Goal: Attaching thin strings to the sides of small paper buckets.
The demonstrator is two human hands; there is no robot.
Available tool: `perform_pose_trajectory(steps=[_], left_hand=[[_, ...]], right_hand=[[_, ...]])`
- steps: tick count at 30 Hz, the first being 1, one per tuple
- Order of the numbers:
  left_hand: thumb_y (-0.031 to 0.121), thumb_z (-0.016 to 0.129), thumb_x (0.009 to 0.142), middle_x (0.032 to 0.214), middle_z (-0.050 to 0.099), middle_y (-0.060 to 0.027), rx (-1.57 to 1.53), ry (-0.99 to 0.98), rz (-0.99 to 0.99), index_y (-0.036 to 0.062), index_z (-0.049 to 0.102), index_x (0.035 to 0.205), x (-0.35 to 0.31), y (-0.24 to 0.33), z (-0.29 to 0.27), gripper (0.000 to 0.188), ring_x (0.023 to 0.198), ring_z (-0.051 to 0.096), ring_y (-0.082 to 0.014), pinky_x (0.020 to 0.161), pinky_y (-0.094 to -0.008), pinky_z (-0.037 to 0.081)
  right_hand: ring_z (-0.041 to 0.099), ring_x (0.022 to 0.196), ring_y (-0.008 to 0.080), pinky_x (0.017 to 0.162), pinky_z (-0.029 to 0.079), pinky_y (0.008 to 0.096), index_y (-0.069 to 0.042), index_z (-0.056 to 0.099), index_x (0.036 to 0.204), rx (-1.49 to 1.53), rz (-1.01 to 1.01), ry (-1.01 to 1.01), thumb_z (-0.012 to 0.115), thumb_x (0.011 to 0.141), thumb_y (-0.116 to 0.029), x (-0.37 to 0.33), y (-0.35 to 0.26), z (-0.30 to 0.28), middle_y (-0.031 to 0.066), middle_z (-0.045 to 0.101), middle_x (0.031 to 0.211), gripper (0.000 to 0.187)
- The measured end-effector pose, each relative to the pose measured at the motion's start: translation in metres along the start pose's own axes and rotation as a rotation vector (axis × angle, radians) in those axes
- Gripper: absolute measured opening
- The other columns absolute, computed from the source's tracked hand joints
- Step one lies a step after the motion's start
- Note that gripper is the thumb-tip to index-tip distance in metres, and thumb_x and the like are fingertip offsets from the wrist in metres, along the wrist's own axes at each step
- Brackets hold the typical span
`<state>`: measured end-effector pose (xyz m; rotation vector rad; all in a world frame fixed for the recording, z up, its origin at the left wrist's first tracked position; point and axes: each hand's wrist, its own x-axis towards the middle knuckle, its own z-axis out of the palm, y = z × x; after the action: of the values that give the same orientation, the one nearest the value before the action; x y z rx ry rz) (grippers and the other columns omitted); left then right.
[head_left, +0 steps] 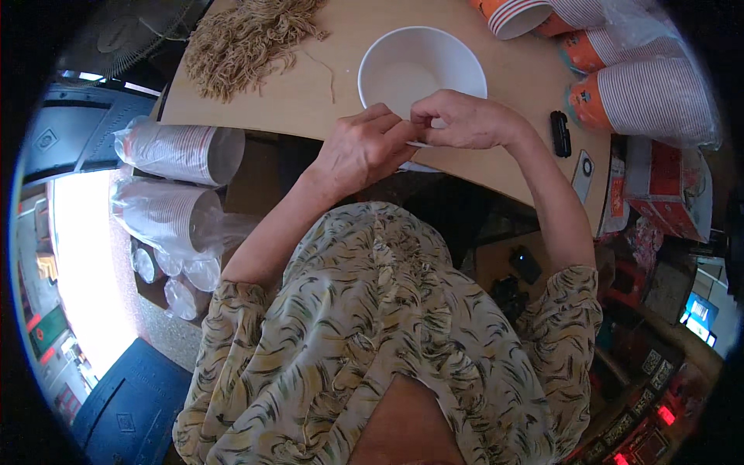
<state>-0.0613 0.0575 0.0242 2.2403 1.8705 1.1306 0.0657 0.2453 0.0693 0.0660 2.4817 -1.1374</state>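
My left hand (361, 147) and my right hand (466, 120) meet at the near edge of the table, fingers bent and pinched together. Between the fingertips shows the edge of a thin white piece (419, 144); the rest of it is covered by my fingers, so its kind is unclear. Just beyond my hands stands a large white bowl (462, 65), its mouth facing up, with nothing visible inside. To its left lies a heap of tan, tangled strands (246, 48), and one loose strand (332, 74) curls away from the heap.
Stacks of orange and white paper tubs (655, 101) in clear plastic lie at the far right. Near them are a black stapler-like object (560, 133) and a small pale card (583, 174). More wrapped tubs (174, 153) sit lower on the left, beside a blue chair (132, 407).
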Motion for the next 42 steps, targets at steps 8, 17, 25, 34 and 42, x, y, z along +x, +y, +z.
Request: perform_pose_trajectory(steps=[8,17,25,34,42], left_hand=[[0.018,0.076,0.081,0.081,0.065,-0.0065,-0.051,0.012,-0.068,0.0093,0.063,0.09,0.007,-0.011,-0.003,0.018,0.082,0.065,-0.0271,0.068,-0.0401,0.056],[0.028,0.08,0.083,0.095,0.074,-0.0118,-0.358,-0.038,-0.301,0.0051,0.073,0.111,0.037,-0.014,-0.027,0.036,0.075,0.071,-0.0274,0.071,-0.0377,0.057],[0.025,0.076,0.084,0.08,0.073,-0.01,-0.245,-0.219,-0.199,0.0129,0.079,0.089,0.046,-0.012,-0.021,0.014,0.073,0.07,-0.0284,0.068,-0.0387,0.055],[0.02,0.076,0.085,0.079,0.074,-0.014,-0.315,-0.149,-0.352,0.0076,0.078,0.099,0.051,-0.007,-0.026,0.019,0.066,0.07,-0.0223,0.064,-0.0337,0.055],[0.019,0.069,0.096,0.1,0.075,-0.0076,-0.854,-0.058,-0.604,-0.0028,0.073,0.111,0.064,-0.002,-0.035,0.026,0.08,0.066,-0.0103,0.07,-0.026,0.056]], right_hand=[[0.054,0.079,0.0123,0.078,0.048,0.0303,0.001,0.057,0.087,0.074,-0.009,0.328,0.063,0.091,-0.011,-0.002,0.003,-0.013,0.0045,0.059,0.08,0.014],[0.057,0.074,0.0106,0.07,0.049,0.0286,0.003,0.061,0.09,0.185,-0.148,0.759,0.064,0.093,-0.012,-0.016,-0.01,-0.01,0.0054,0.063,0.08,0.016],[0.066,0.07,0.0155,0.065,0.052,0.0335,-0.001,0.068,0.094,0.251,0.169,1.105,0.071,0.092,-0.02,-0.042,-0.039,0.053,0.0095,0.07,0.079,0.02],[0.072,0.076,0.026,0.07,0.055,0.0342,-0.004,0.072,0.105,0.202,0.279,1.157,0.073,0.091,-0.029,0.011,0.003,0.115,0.0128,0.074,0.089,0.028],[0.059,0.068,0.0092,0.063,0.05,0.0282,0.002,0.058,0.107,0.715,0.043,0.972,0.061,0.098,-0.007,-0.035,-0.017,0.089,0.0036,0.064,0.077,0.014]])
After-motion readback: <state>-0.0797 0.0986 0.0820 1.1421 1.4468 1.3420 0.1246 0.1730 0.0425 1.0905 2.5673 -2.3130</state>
